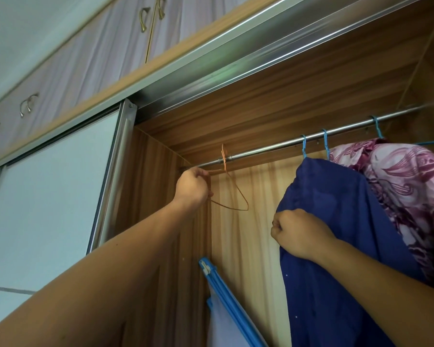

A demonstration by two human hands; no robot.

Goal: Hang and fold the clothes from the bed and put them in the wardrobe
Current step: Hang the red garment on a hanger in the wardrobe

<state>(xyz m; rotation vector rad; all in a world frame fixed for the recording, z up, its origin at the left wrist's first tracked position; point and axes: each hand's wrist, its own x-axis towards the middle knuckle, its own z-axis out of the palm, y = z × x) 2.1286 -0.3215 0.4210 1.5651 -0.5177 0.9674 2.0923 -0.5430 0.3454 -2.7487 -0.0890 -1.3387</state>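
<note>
Two bare forearms reach up from the bottom corners into the open wardrobe (273, 116). Up at the left hand (193, 187), fingers are curled tight round one corner of a thin orange wire hanger (232, 194), and that hanger carries no garment. Its twisted neck stands right at the steel rail (286, 144), near the rail's left end, though whether the hook actually sits over the bar is hard to make out from down here. Over to the right hand (298, 234): clenched into a fist on the front edge of a dark blue garment (336, 221), a fold of cloth bunched in its grip. That garment hangs from a blue hanger (304, 146) on the rail, well apart from the orange one. Just beside it to the right hangs a purple floral garment (406, 176), the two fabrics touching. Low between the arms, a blue-framed panel (226, 296) leans at the wardrobe's back corner. On the left, the sliding door (55, 184) stands beside the opening, upper cabinets (85, 58) above it
</note>
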